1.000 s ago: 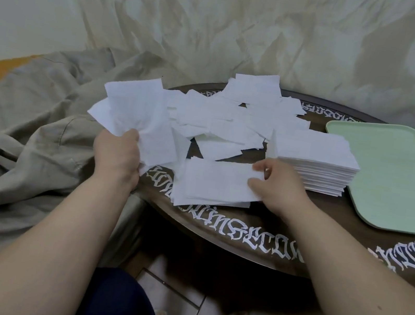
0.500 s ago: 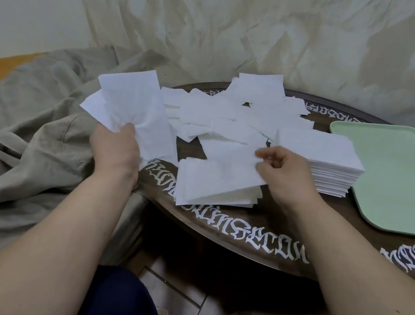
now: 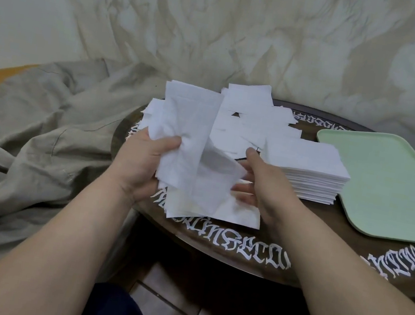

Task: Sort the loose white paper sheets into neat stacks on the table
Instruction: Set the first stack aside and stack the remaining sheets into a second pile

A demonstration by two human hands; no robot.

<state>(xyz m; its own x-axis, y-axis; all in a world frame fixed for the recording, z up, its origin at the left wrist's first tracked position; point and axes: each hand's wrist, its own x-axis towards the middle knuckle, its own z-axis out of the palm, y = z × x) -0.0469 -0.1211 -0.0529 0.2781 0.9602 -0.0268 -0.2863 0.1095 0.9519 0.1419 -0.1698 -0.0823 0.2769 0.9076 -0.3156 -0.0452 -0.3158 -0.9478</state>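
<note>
Moved since prior frame: left hand (image 3: 142, 163), gripping fanned sheets (image 3: 185, 137), now meets right hand (image 3: 259, 185), fingers curled under them. Loose sheets (image 3: 248, 120) far centre; neat stack (image 3: 306, 168) just right, nearer right hand, long axis left-right.

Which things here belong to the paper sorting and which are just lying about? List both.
Part of the job:
- left hand, gripping a bunch of sheets
- right hand, holding a sheet
- neat stack
- loose pile
- small stack near the table's front edge
- table

Just lying about:
- green tray
- beige cloth
</note>
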